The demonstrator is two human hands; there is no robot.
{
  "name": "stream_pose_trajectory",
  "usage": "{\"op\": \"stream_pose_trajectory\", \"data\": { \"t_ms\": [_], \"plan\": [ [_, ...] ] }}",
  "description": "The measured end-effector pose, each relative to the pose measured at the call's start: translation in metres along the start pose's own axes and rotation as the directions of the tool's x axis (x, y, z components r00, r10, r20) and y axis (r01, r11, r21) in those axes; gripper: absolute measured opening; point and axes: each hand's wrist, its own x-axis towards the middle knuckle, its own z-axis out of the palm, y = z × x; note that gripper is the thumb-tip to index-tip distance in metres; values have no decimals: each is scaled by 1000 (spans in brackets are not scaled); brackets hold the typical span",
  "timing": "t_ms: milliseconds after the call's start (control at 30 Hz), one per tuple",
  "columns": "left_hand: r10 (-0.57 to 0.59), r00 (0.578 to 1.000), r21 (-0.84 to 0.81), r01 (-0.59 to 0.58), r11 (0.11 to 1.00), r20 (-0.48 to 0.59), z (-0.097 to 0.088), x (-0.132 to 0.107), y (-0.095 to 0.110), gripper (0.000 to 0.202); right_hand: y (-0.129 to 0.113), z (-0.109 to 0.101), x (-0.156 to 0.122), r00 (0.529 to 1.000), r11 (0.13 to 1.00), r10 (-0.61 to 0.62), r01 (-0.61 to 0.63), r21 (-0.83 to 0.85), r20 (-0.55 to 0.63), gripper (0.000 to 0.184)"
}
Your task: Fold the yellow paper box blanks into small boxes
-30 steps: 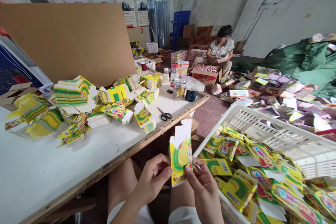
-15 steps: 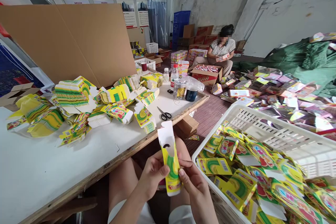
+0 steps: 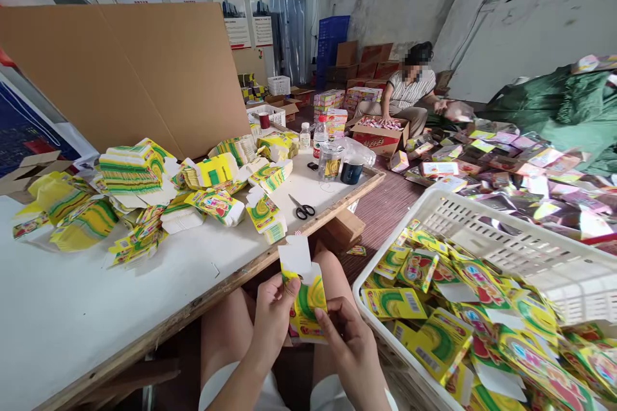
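Note:
Over my lap I hold a small yellow-and-green paper carton (image 3: 306, 298) with a white flap standing up at its top. My left hand (image 3: 272, 318) pinches its left side, thumb up near the flap. My right hand (image 3: 349, 343) grips its lower right edge with closed fingers. A white plastic basket (image 3: 506, 237) at my right is full of several folded cartons of the same print. Stacks of flat yellow-green cartons (image 3: 132, 170) lie on the white table (image 3: 87, 308) to my left.
Black scissors (image 3: 303, 209), a glass jar (image 3: 330, 162), bottles and a dark cup stand at the table's far end. A big cardboard sheet (image 3: 144, 70) leans behind the table. A seated person (image 3: 405, 93) works at a red box; pink packets (image 3: 506, 167) cover the floor.
The carton has come down and turned in my hands, its flap now bent toward the left. The seated person has reached an arm out to the right.

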Motion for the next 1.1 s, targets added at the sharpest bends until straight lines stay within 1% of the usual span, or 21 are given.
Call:
{"op": "stream_pose_trajectory", "data": {
  "t_ms": [67, 133, 167, 233, 333, 433, 533, 600, 667, 700, 767, 833, 867, 933, 967, 1000, 1033, 1100],
  "plan": [
    [-17, 1000, 32, 18, 999, -24, 0, 1, -2, 26, 2, 1, 0, 1000, 1000, 15, -15, 9, 8, 37],
    [4, 1000, 71, -2, 997, -27, 0, 0, -2, 24, 3, 1, 1, 1000, 999, 29, -29, 28, 6, 36],
    [24, 1000, 83, -22, 996, -17, 1, -2, -3, 25, 4, 0, 2, 1000, 999, 28, -28, 36, -1, 35],
    [45, 999, 88, -47, 995, 22, 2, -6, -3, 33, 4, -2, 4, 1000, 999, 1, 0, 37, -32, 32],
    [22, 995, 90, -30, 996, 95, 1, -15, -3, 47, 1, -7, 6, 995, 996, -82, 84, 41, -56, 36],
    [-11, 982, 130, -14, 991, 189, -3, -21, 2, 52, -7, -13, 8, 994, 988, -113, 112, 108, 0, 39],
    [-40, 959, 165, -7, 986, 280, -9, -22, 10, 56, -16, -19, 9, 991, 985, -98, 84, 149, 89, 38],
    [-71, 942, 189, 8, 982, 328, -13, -22, 15, 52, -20, -23, 10, 984, 988, -86, 65, 138, 154, 36],
    [-112, 923, 213, 34, 977, 368, -15, -21, 16, 42, -22, -28, 11, 976, 995, -75, 59, 85, 205, 28],
    [-132, 914, 218, 49, 975, 383, -15, -22, 16, 37, -22, -30, 11, 975, 997, -74, 66, 45, 209, 24],
    [-153, 906, 224, 66, 972, 396, -15, -23, 14, 30, -22, -33, 12, 980, 995, -82, 91, -37, 181, 21],
    [-152, 907, 215, 70, 974, 392, -13, -24, 11, 31, -20, -34, 12, 986, 989, -108, 120, -90, 124, 25],
    [-148, 910, 196, 75, 978, 388, -13, -25, 10, 38, -19, -34, 12, 988, 987, -122, 131, -94, 93, 24],
    [-141, 910, 144, 91, 985, 391, -12, -25, 10, 60, -16, -32, 11, 990, 990, -134, 136, -37, 47, 17],
    [-146, 903, 123, 105, 987, 404, -13, -24, 9, 71, -15, -31, 11, 991, 992, -129, 129, 8, 31, 21],
    [-156, 893, 114, 119, 986, 422, -14, -23, 9, 77, -14, -30, 11, 992, 992, -122, 121, 42, 26, 27],
    [-168, 883, 121, 127, 984, 438, -15, -22, 9, 77, -14, -31, 12, 993, 992, -118, 116, 53, 32, 31],
    [-172, 877, 162, 109, 981, 449, -17, -20, 8, 64, -15, -33, 13, 988, 989, -146, 146, -1, 55, 25]
  ]
}}
